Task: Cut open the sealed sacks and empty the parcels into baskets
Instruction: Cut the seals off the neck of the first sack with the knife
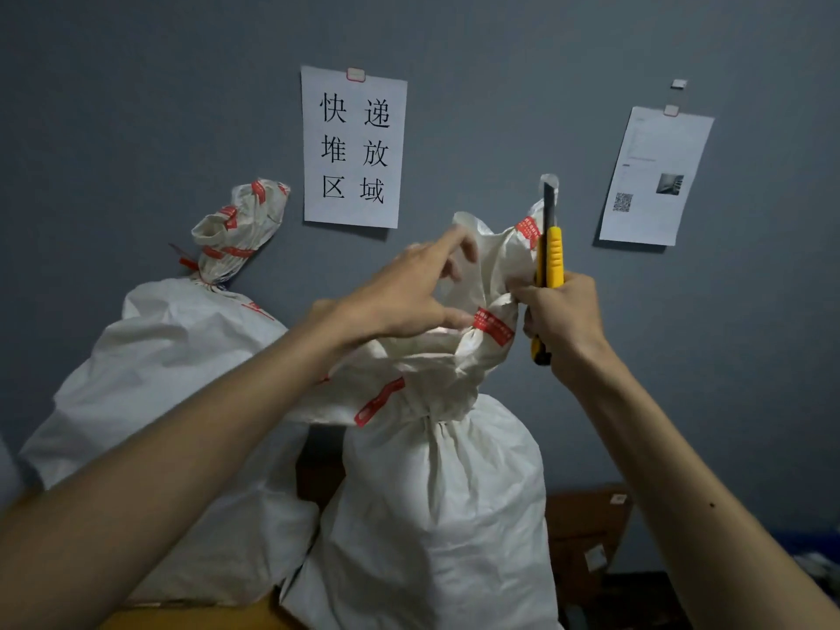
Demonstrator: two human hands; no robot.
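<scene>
A white woven sack [445,507] stands in front of me, its neck tied with cord and banded with red printed tape. My left hand [400,297] reaches over the gathered top [491,266], thumb and fingers spread around the crumpled fabric above the tie. My right hand [563,320] grips a yellow utility knife [551,261] upright beside the sack's top, its blade extended upward. A second white sack [159,379] with the same red tape leans against the wall at the left, its neck still tied.
A grey wall [136,106] stands close behind the sacks, with a printed sign [353,147] and a sheet with a QR code [654,175] pinned on it. A brown cardboard box [586,534] sits low at the right, beside something dark blue.
</scene>
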